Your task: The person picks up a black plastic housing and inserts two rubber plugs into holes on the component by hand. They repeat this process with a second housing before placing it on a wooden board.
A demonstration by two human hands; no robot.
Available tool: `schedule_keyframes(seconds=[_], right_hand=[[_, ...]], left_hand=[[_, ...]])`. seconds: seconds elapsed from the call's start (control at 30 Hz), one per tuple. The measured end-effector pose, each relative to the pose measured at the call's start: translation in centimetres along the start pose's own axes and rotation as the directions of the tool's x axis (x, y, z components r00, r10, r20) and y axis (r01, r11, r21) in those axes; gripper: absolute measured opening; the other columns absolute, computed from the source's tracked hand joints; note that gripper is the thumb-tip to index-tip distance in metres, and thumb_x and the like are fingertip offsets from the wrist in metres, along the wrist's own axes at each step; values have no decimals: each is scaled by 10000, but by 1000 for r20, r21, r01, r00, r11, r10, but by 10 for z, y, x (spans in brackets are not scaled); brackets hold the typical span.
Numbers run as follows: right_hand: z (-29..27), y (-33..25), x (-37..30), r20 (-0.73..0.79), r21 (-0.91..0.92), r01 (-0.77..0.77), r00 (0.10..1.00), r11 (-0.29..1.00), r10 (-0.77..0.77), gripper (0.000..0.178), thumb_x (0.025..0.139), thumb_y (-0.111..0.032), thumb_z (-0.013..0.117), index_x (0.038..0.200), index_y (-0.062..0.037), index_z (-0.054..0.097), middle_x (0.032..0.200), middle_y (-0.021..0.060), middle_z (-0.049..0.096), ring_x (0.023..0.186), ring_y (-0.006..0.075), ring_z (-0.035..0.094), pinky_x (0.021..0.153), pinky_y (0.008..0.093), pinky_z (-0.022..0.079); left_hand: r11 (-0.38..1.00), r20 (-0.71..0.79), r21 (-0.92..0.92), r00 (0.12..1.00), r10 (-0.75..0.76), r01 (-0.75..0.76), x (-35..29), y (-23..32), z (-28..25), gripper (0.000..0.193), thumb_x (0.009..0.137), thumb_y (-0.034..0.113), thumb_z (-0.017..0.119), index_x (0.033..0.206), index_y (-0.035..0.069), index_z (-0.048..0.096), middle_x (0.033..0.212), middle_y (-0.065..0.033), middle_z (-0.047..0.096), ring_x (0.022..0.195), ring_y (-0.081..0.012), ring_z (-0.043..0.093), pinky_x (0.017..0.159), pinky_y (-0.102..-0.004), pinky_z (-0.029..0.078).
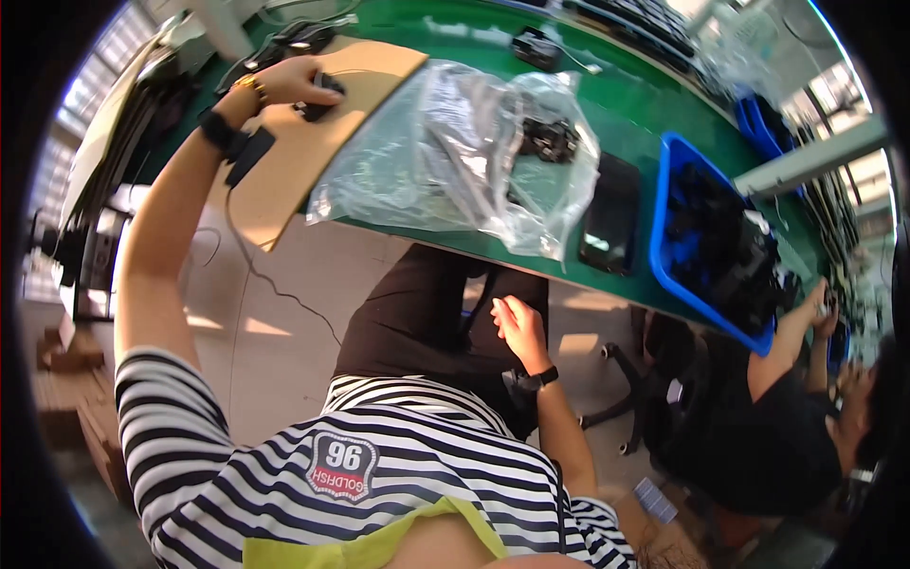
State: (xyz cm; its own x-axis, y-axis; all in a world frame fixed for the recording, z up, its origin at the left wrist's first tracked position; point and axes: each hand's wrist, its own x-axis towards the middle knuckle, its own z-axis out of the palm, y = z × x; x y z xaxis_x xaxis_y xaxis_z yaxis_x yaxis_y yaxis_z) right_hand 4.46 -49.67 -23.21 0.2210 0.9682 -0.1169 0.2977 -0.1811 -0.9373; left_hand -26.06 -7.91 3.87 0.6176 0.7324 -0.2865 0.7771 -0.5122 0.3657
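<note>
At the upper left, my left hand (292,82) is closed around a small black object (325,98) on a tan cardboard sheet (379,63). The fingers partly cover this object, so its kind does not show. My right hand (519,330) rests in front of my lap, below the table edge, with its fingers loosely curled and nothing visible in them. Between the cardboard and a dark flat tablet-like panel (611,213) lies a clear plastic bag (464,123). Black parts (550,140) show through its right side.
A blue bin (661,228) full of black parts stands at the table's right. Farther back on the green tabletop (417,30) sits a small black device (536,45) with a cable. A thin cord (275,284) hangs at the left. A co-worker in black (758,446) works at the right.
</note>
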Motion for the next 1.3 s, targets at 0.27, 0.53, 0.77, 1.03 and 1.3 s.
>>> schedule_keyframes(seconds=[0.27, 0.53, 0.77, 1.03, 1.3], right_hand=[[-73, -119, -58, 57, -111, 277, 961, 955, -272, 94, 955, -113, 673, 918, -27, 671, 850, 137, 658, 751, 324, 649, 670, 383, 509], [-232, -218, -41, -494, -806, -40, 596, 591, -633, 81, 973, -93, 669, 967, -14, 655, 877, 81, 680, 794, 180, 647, 688, 308, 496], [-305, -202, 31, -355, -924, -360, 692, 126, -628, 305, 897, -290, 757, 1077, -59, 674, 1011, 90, 726, 976, 320, 673, 829, 456, 528], [-337, -200, 29, -481, -843, -245, 741, 478, -469, 350, 922, -237, 756, 1197, -32, 687, 1037, 92, 732, 956, 166, 673, 786, 305, 521], [-286, -251, -14, -497, -91, 162, 848, 983, -185, 411, 979, -189, 697, 1324, 21, 621, 1183, 57, 687, 1000, 84, 617, 842, 209, 454]], left_hand=[[959, -258, 268, 952, 166, -94, 9, -36, 15, 627, 777, 356, 878, 1184, 8, 550, 1035, -116, 606, 957, -186, 609, 834, -333, 520], [988, -202, -128, 973, -113, 88, 5, -9, 21, 512, 844, 396, 821, 1082, 46, 532, 851, -43, 586, 696, -124, 624, 526, -266, 487], [811, -191, -581, 956, -223, 73, -38, -11, 16, 430, 946, 411, 729, 1161, 77, 565, 829, -2, 570, 684, -74, 610, 501, -221, 470], [394, 72, -919, 986, 150, 7, -156, 98, 106, 686, 848, 515, 824, 1270, 62, 529, 991, -29, 625, 855, -116, 637, 724, -239, 512], [198, 271, -957, 892, 363, 211, -163, 142, 232, 639, 816, 362, 897, 1269, 51, 572, 1042, 1, 639, 864, -90, 613, 794, -246, 511]])
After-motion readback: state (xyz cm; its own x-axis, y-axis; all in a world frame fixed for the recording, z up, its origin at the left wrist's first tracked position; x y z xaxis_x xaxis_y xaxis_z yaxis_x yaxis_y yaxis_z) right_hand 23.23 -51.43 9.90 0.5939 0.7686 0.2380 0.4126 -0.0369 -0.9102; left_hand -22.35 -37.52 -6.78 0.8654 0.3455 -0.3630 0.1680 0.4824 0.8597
